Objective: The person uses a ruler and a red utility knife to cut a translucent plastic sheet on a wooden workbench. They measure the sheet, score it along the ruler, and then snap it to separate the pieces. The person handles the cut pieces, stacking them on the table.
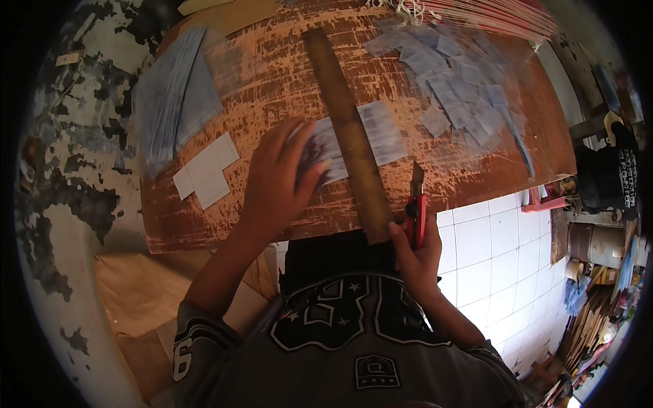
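Note:
A long worn brown ruler-like strip (345,132) lies slantwise across a translucent bluish-grey sheet (384,132) on the table. My left hand (275,173) is at the sheet's left end, its fingers spread and the thumb apart from them, partly covering that end. My right hand (422,257) is closed round a red-handled utility knife (420,211) at the table's front edge. The knife's dark blade points away from me. My right thumb is by the near end of the strip. A white paper template (207,171) with cut-out corners lies left of my left hand.
The wooden table (258,75) has scratched, peeling brown paint. Many small translucent pieces (466,88) are heaped at the far right. Bluish sheets (180,98) are stacked at the left. Red sticks with white strings (490,17) lie at the back. Brown paper (139,292) is below the left edge.

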The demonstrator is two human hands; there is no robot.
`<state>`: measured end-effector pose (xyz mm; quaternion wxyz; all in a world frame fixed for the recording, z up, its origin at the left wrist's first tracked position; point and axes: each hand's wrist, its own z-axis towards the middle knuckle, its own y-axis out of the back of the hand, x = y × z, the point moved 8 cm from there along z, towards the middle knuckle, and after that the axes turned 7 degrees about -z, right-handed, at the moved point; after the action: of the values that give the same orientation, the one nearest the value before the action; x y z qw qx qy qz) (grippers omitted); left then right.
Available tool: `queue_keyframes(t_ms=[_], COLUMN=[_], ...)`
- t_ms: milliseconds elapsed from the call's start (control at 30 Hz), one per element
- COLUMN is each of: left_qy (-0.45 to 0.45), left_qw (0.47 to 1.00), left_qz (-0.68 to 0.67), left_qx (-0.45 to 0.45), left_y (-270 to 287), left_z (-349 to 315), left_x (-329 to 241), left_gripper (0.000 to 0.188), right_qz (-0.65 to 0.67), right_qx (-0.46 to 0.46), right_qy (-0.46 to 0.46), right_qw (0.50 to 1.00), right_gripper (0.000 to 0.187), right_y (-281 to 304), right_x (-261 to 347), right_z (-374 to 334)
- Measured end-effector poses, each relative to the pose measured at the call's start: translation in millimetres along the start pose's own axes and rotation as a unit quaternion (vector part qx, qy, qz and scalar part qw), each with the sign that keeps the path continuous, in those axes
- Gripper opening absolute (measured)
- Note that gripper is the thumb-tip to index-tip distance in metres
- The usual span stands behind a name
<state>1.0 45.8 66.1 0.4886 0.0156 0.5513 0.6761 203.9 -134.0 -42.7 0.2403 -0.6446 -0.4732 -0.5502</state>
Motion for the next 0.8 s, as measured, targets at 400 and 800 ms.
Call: queue_keyframes(t_ms=[400,800], left_qy=[-0.05,0.004], left_qw=[0.998,0.99], left_qz=[0.014,0.075], left_qx=[0.041,0.117], left_y=[-33.2,-70.6], left_z=[13.3,9.0], left_x=[-29.6,0.1], left_gripper=[0.046,0.08], right_qz=[0.021,0.022], right_qx=[-0.002,0.007], right_qy=[0.018,-0.004], right_qw=[1.0,1.0], right_gripper=[0.029,0.031], right_y=[-0.8,0.3], right_x=[-3.5,-7.3], right_z=[1.7,2.6])
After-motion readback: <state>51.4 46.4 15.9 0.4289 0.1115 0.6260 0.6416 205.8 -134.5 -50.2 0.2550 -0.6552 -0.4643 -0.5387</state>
